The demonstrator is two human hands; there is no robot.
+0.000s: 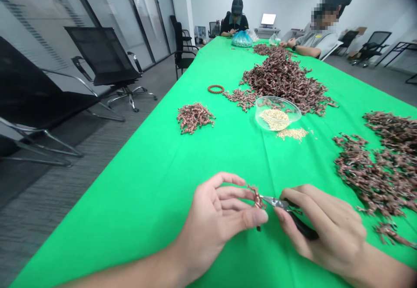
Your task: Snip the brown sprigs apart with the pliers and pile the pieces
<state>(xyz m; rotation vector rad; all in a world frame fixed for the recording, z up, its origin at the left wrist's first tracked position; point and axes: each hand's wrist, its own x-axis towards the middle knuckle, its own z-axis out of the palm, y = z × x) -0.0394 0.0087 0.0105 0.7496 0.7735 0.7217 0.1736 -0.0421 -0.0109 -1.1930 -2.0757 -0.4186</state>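
Between the thumb and fingers of my left hand (221, 214) is a small copper-brown twisted piece (257, 199), held above the green cloth (156, 192). My right hand (329, 227) is wrapped round pliers (302, 226) with dark handles; their metal tips point left and meet the piece. A small pile of similar brown pieces (194, 117) lies beyond my left hand. Further off, a clear round bowl (295, 116) holds pale grains, and some grains (295, 134) are spilled beside it.
A large brown heap (283, 75) lies mid-table, with more pieces (374, 175) at the right. A brown ring (215, 89) and a blue bag (242, 39) are further off. Two people sit at the far end. Black chairs (104, 55) stand left of the table.
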